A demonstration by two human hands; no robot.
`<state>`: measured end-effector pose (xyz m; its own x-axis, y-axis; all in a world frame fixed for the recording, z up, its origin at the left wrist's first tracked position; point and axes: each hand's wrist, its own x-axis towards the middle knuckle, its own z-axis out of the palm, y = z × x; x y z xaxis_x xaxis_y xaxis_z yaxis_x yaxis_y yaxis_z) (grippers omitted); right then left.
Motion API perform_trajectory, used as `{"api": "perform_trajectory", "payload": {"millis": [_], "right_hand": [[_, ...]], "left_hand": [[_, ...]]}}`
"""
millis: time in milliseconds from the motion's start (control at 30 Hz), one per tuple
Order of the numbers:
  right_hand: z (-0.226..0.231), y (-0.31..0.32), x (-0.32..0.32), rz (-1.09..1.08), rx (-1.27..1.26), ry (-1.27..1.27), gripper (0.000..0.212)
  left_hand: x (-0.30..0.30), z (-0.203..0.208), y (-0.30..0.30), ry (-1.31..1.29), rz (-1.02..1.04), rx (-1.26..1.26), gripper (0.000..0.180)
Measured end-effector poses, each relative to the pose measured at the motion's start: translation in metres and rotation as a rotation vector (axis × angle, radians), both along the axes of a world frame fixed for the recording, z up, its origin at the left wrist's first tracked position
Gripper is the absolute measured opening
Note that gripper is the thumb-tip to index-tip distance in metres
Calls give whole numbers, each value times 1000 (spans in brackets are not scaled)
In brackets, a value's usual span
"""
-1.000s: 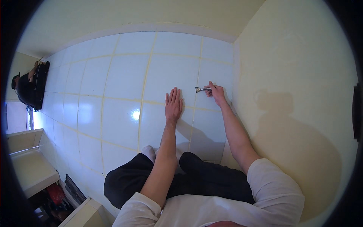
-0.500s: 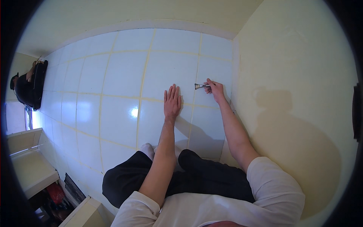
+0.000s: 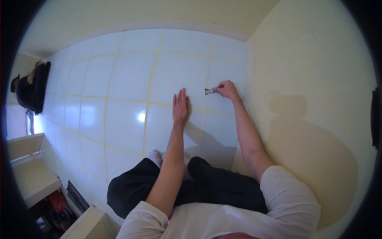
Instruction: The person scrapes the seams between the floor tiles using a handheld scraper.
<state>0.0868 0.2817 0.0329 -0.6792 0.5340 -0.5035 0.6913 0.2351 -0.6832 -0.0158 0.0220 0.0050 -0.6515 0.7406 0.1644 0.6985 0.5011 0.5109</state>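
Observation:
My left hand (image 3: 181, 108) lies on the pale, glossy floor tiles (image 3: 127, 73), its fingers stretched forward. To its right, my right hand (image 3: 228, 89) pinches the handle end of a small scraper (image 3: 209, 91) with a flared, metallic-looking head. The scraper points left, its head at the yellowish joint line (image 3: 207, 75) between two tiles. Whether its edge presses on the floor, I cannot tell. My fingers cover part of the handle.
A cream wall (image 3: 306, 59) rises close on my right, and another wall (image 3: 159, 12) runs along the far side. At the far left a person in dark clothes (image 3: 30, 89) crouches. Lower left stands a cream cabinet (image 3: 36, 179) with things inside.
My right hand has turned and shifted its hold toward the handle's end, so more of the scraper shows. The scraper's head is almost where it was. My left hand has hardly moved.

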Motion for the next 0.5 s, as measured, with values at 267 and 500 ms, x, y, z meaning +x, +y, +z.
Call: {"api": "perform_trajectory", "payload": {"millis": [267,500], "right_hand": [[-1,-12,5,121,239,14,26],[4,-14,-3,269,235,-101,22]], "left_hand": [[6,-8,-7,45,-8,22,34],[1,-17,-17,-1,7,28,61]]}}
